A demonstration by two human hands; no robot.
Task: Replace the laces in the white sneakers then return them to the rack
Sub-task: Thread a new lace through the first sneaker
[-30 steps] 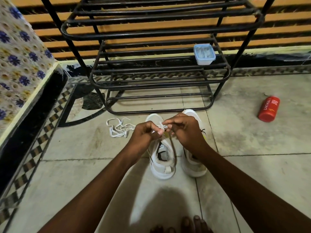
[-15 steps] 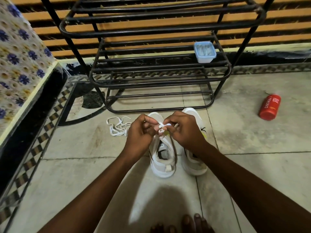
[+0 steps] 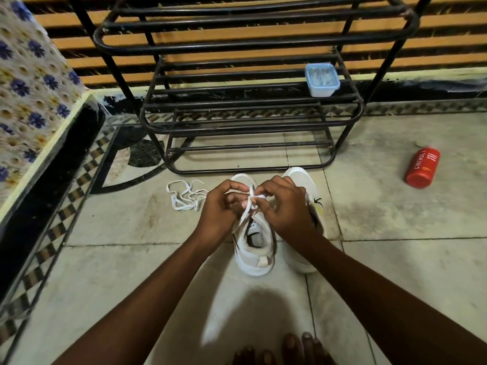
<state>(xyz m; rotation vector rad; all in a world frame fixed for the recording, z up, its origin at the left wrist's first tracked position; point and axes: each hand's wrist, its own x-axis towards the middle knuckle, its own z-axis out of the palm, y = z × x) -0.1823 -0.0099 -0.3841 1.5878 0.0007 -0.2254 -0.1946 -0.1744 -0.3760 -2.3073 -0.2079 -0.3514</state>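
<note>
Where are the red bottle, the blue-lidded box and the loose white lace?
Red plastic bottle (image 3: 422, 167), head view: middle of its body.
Small blue-lidded plastic box (image 3: 322, 79), head view: its lid.
Loose white lace (image 3: 184, 197), head view: middle of its tangle.

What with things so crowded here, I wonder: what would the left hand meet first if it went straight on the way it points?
Probably the flat white lace it pinches, then right away the right hand; the left hand points toward it, though depth is unclear.
</note>
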